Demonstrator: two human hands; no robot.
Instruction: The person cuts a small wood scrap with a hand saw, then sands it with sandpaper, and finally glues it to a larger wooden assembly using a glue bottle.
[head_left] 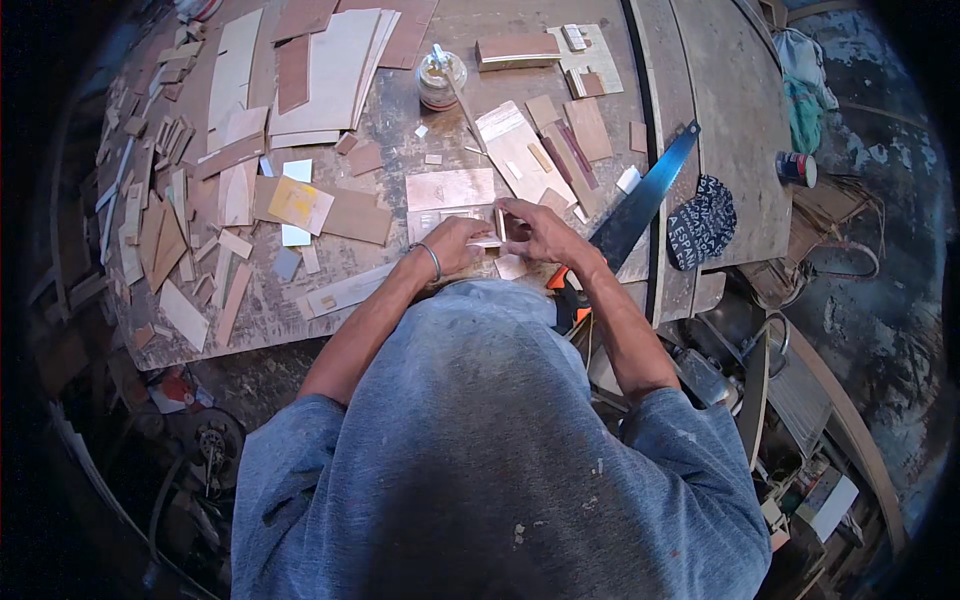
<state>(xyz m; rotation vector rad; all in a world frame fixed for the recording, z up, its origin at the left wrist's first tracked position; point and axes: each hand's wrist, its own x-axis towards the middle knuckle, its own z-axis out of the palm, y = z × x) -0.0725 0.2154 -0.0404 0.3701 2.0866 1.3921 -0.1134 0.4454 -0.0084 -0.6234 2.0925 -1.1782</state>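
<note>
At the middle of the near edge of the workbench, my left hand [455, 242] and my right hand [535, 232] face each other over a small wooden assembly [485, 240]. Both have curled fingers on it; my right fingers pinch a short upright strip [501, 220]. Just beyond lies a pinkish wooden board [450, 188]. A handsaw [650, 200] with a dark blue blade and orange handle lies to the right of my right hand. A pale wooden strip [340, 292] is left of my left wrist. Farther back stands a jar [440, 85] with a stick in it.
The workbench [700, 60] holds scattered wood offcuts [160, 230], stacked sheets [330, 70] and blocks [515, 50]. A patterned cloth [700, 225] and a cylindrical can [795, 168] sit at the right. Below the bench are metal items [710, 375] and long boards [850, 430].
</note>
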